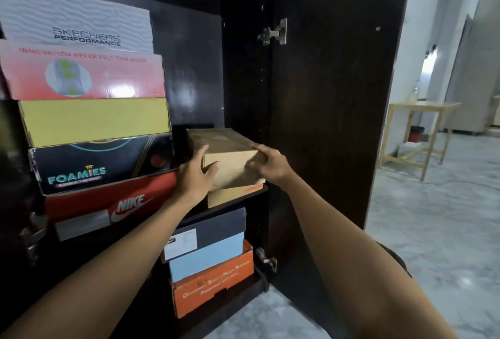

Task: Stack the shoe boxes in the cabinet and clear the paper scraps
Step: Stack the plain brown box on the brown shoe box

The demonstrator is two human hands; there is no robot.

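A plain brown shoe box (230, 155) sits on the right side of the dark cabinet's shelf (254, 192), on top of another brown box (232, 196). My left hand (196, 176) presses its left front corner and my right hand (270, 163) grips its right front corner. To the left stands a tall stack: a white Skechers box (78, 22), a pink box (84, 76), a yellow box (94, 121), a black Foamies box (102, 163) and a red Nike box (108, 203). No paper scraps show.
Below the shelf are a navy box (211, 226), a light blue box (208, 256) and an orange box (213, 287). The cabinet door (332, 95) stands open to the right. A wooden table (416, 133) stands on the marble floor beyond.
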